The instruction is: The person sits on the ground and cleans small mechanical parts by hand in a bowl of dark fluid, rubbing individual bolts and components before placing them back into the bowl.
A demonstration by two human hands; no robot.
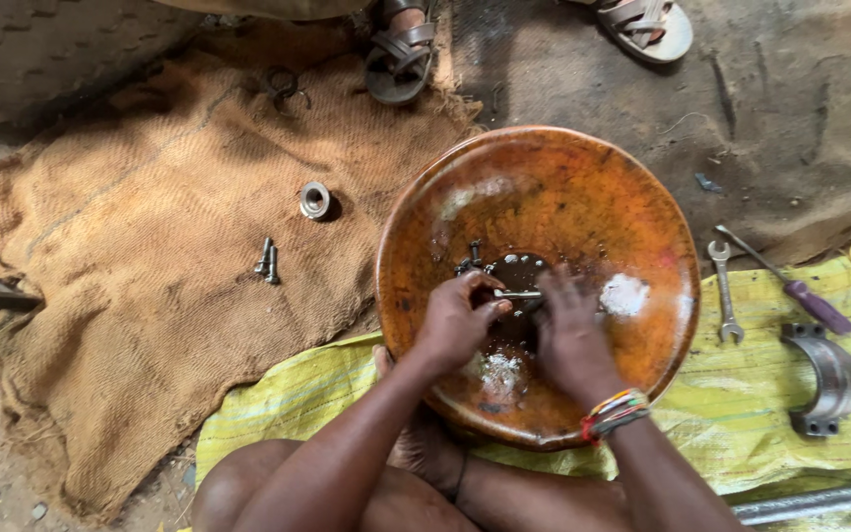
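Both hands are down in the middle of a big round orange basin (583,187) that sits on a yellow woven sack (770,394). The left hand (457,320) is pinching a small metal bolt (516,294) at its near end, fingers closed on it. The bolt lies pretty much flat, long axis running 9 to 3 o'clock, free end pointing toward 3, right at the right hand (568,330). That hand is curled over the dark oily puddle in the basin's centre and its fingertips seem to meet the bolt's tip, but I honestly can't tell if it's gripping it or just touching.

A few more small bolts (469,258) sit in the basin at about 10 o'clock from the hands, and there's a patch of white foam (624,294) at 3.

Out at 9 o'clock on the burlap (150,256): a pair of loose bolts (267,261) and a metal ring (314,200). At 3 o'clock, on the sack: a spanner (725,292), a purple-handled screwdriver (790,284) and a curved metal bearing cap (824,379).
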